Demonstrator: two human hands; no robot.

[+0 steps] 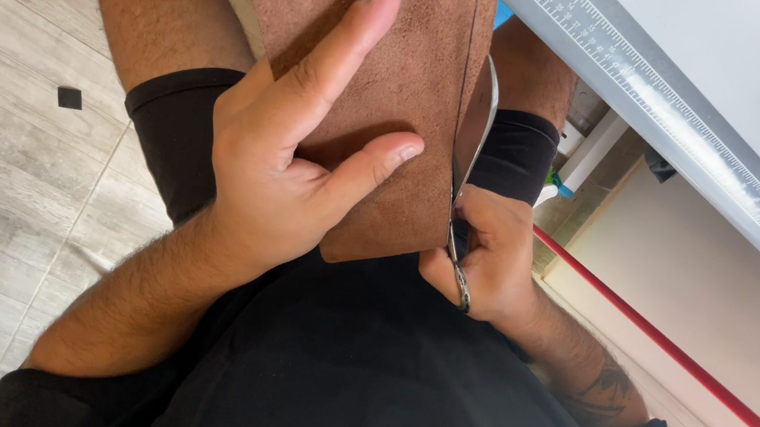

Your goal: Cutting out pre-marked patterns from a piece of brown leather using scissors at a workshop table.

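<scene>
Leather [387, 79] — brown, suede-like, flat

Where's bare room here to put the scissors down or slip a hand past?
Bare floor lies beside the left thigh, broken only by a small black square. The grey table top beyond its ruler edge also shows bare. The lap is crowded: left hand presses the brown leather, right hand works the scissors along its edge.
</scene>
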